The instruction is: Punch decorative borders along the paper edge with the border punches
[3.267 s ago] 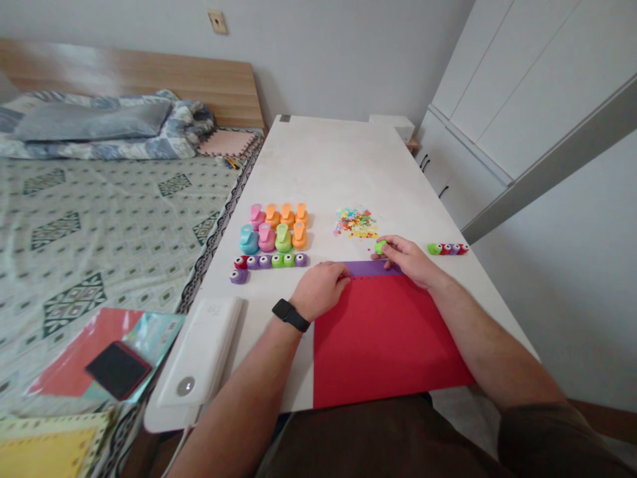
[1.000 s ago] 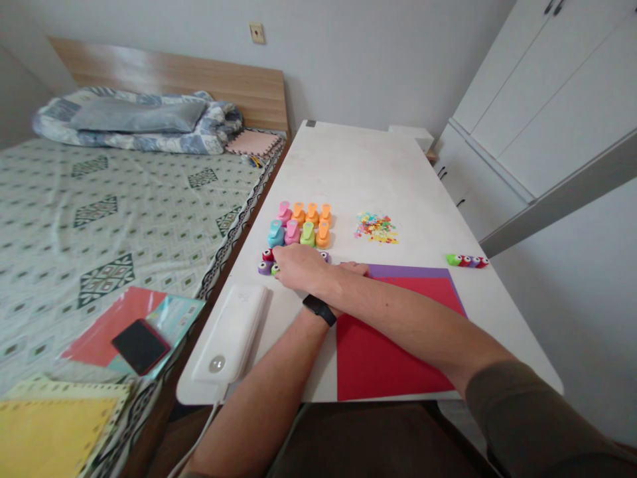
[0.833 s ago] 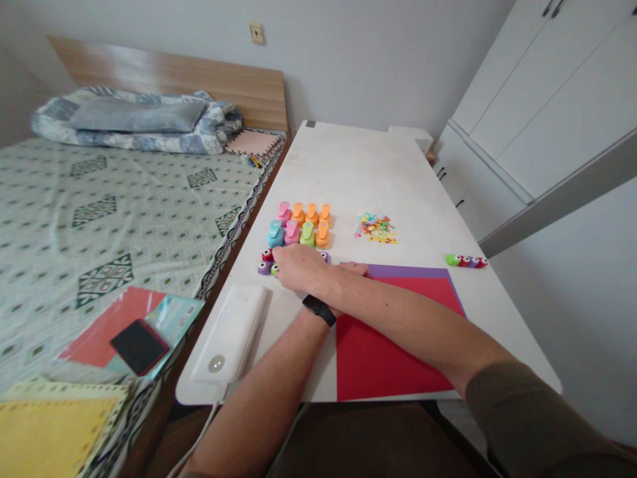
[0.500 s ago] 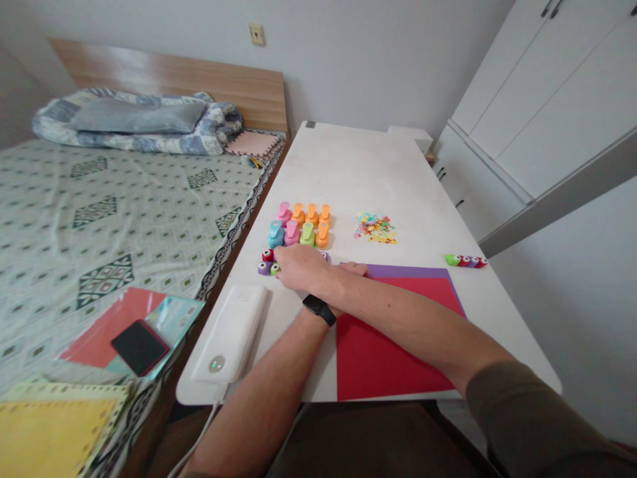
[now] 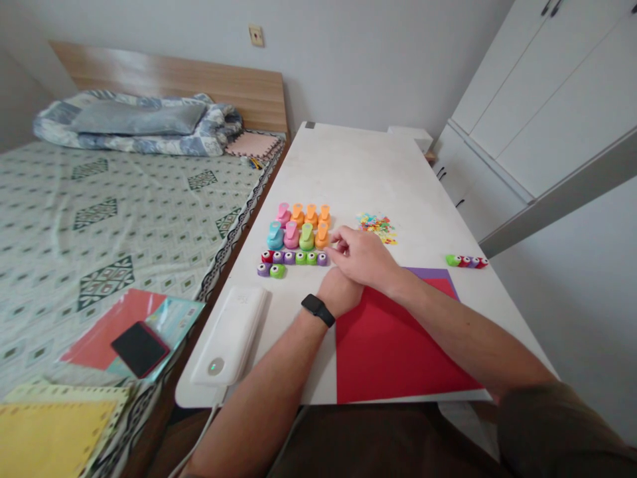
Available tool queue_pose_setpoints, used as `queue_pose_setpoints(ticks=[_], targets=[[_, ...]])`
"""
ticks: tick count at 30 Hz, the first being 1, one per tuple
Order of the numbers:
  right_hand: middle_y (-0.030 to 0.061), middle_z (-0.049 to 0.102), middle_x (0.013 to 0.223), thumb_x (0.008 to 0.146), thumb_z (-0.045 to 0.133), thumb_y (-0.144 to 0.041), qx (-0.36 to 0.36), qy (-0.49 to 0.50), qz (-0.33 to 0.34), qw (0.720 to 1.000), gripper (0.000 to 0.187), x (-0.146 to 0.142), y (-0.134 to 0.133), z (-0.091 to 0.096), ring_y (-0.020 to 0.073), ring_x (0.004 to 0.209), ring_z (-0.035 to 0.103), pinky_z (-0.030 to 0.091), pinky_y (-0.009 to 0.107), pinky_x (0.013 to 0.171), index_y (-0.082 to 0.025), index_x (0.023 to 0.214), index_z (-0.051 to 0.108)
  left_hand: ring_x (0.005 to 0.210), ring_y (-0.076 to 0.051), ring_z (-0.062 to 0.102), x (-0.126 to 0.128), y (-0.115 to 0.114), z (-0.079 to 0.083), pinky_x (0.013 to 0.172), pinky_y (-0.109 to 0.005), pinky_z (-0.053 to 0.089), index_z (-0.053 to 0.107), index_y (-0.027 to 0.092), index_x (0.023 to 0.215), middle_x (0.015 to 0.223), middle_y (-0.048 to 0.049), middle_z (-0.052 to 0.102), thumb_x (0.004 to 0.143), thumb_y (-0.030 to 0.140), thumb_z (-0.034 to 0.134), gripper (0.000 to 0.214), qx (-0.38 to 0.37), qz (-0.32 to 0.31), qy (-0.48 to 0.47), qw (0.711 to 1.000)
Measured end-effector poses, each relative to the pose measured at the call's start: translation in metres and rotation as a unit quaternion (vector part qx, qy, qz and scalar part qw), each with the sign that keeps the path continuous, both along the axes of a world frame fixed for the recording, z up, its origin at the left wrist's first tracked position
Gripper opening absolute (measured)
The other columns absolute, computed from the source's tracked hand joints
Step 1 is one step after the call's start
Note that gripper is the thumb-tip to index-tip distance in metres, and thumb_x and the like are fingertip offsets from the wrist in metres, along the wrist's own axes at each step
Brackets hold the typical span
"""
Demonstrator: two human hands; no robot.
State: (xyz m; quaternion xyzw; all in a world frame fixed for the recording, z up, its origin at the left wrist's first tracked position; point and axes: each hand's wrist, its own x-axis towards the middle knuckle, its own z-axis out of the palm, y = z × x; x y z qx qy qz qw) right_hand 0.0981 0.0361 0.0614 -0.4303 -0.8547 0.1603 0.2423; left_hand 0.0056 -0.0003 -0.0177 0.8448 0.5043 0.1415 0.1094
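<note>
My right hand (image 5: pixel 362 257) is above the red paper's far left corner, just right of the small craft punches. Its fingers are loosely bent, thumb apart from them, and nothing shows between them. Beneath it my left hand (image 5: pixel 339 292) lies at the red paper (image 5: pixel 398 352), its fingers hidden; a black watch (image 5: pixel 318 310) is on that wrist. A purple sheet (image 5: pixel 438 273) shows under the red one. Small purple, red and green craft punches (image 5: pixel 300 258) form a row, with a purple and a green one (image 5: pixel 277 271) in front.
Larger craft punches (image 5: pixel 307 236) in pink, orange, blue and green stand in two rows behind. Paper confetti (image 5: pixel 378 226) lies to their right. More small punches (image 5: pixel 466 261) are at the table's right edge. A white power bank (image 5: pixel 231 335) with a cable lies front left.
My right hand has moved right, away from the small punches to above my left hand. The small punches it covered are now visible. My left wrist is almost in the same place.
</note>
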Motion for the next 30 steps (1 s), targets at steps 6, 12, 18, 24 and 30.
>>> queue_pose_setpoints(ticks=[6, 12, 18, 24, 30], targets=[[0.0037, 0.074, 0.084, 0.089, 0.068, -0.032, -0.026, 0.062, -0.067, 0.995, 0.019, 0.070, 0.008, -0.014, 0.0175, 0.073, 0.068, 0.051, 0.030, 0.070, -0.021, 0.104, 0.068, 0.095, -0.024, 0.070, -0.004, -0.002, 0.009, 0.087, -0.035, 0.053, 0.070, 0.019, 0.101, 0.098, -0.0099, 0.074, 0.098, 0.027, 0.051, 0.021, -0.033, 0.011, -0.020, 0.999], [0.0038, 0.074, 0.085, 0.089, 0.068, -0.036, -0.060, 0.090, -0.116, 0.987, 0.020, 0.121, 0.003, -0.031, 0.0173, 0.074, 0.069, 0.054, 0.030, 0.070, -0.021, 0.102, 0.069, 0.094, -0.023, 0.068, -0.003, -0.004, 0.010, 0.086, -0.035, 0.049, 0.067, 0.021, 0.100, 0.099, -0.0079, 0.073, 0.099, 0.028, 0.049, 0.019, -0.033, 0.015, -0.020, 0.999], [0.0054, 0.074, 0.085, 0.092, 0.064, -0.045, -0.039, 0.135, -0.190, 0.972, 0.026, 0.163, 0.000, -0.047, 0.0184, 0.073, 0.068, 0.054, 0.032, 0.070, -0.021, 0.100, 0.070, 0.100, -0.024, 0.067, 0.002, -0.013, 0.023, 0.084, -0.039, 0.046, 0.066, 0.023, 0.103, 0.104, -0.0066, 0.072, 0.101, 0.033, 0.048, 0.020, -0.045, 0.043, 0.016, 0.998], [0.0092, 0.075, 0.086, 0.092, 0.060, -0.051, -0.002, 0.202, -0.270, 0.941, 0.036, 0.183, 0.007, -0.077, 0.0201, 0.071, 0.067, 0.055, 0.035, 0.069, -0.018, 0.104, 0.069, 0.102, -0.027, 0.066, 0.008, -0.021, 0.036, 0.089, -0.042, 0.043, 0.064, 0.021, 0.106, 0.108, -0.0100, 0.071, 0.100, 0.044, 0.050, 0.027, -0.058, 0.107, 0.033, 0.992], [0.0094, 0.075, 0.086, 0.092, 0.059, -0.052, -0.016, 0.201, -0.266, 0.943, 0.038, 0.184, 0.010, -0.096, 0.0205, 0.072, 0.068, 0.056, 0.036, 0.070, -0.018, 0.107, 0.068, 0.096, -0.030, 0.069, 0.007, -0.026, 0.042, 0.098, -0.051, 0.039, 0.066, 0.019, 0.103, 0.102, -0.0129, 0.074, 0.098, 0.056, 0.050, 0.041, -0.087, 0.227, 0.051, 0.969]])
